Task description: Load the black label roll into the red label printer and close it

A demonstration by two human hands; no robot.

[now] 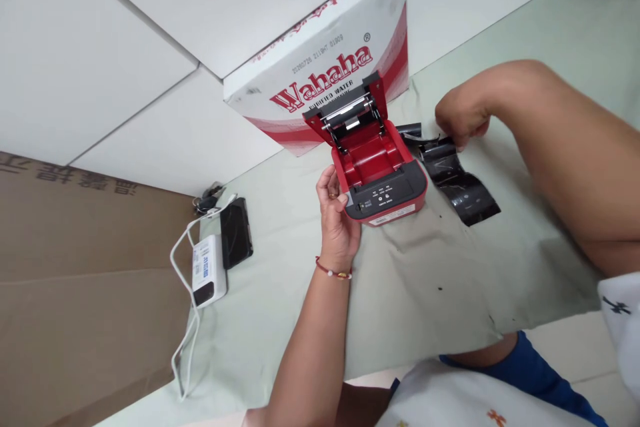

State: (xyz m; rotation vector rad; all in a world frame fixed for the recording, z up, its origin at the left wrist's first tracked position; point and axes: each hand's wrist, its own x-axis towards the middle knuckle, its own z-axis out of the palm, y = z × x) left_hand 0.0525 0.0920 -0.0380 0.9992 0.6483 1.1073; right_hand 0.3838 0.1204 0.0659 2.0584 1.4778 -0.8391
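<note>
A red and black portable printer (385, 193) sits on the cloth-covered table with its lid (350, 110) raised. Its red inner compartment (370, 157) holds nothing that I can see. My left hand (336, 213) grips the printer's left side, thumb at the front corner and fingers along the wall. To the right of the printer lies a curled strip of glossy black film (465, 193). My right hand (465, 113) is closed with fingertips down at the film's upper edge; the fingertips are partly hidden. A short dark roll (410, 129) lies between printer and film.
Behind the printer, a white and red Wahaha water carton (320, 60) leans by white panels (150, 7). At left are a white power bank (209, 270) with a cable (175, 260), a black phone (236, 233), keys (207, 200) and a brown cardboard box (90, 280).
</note>
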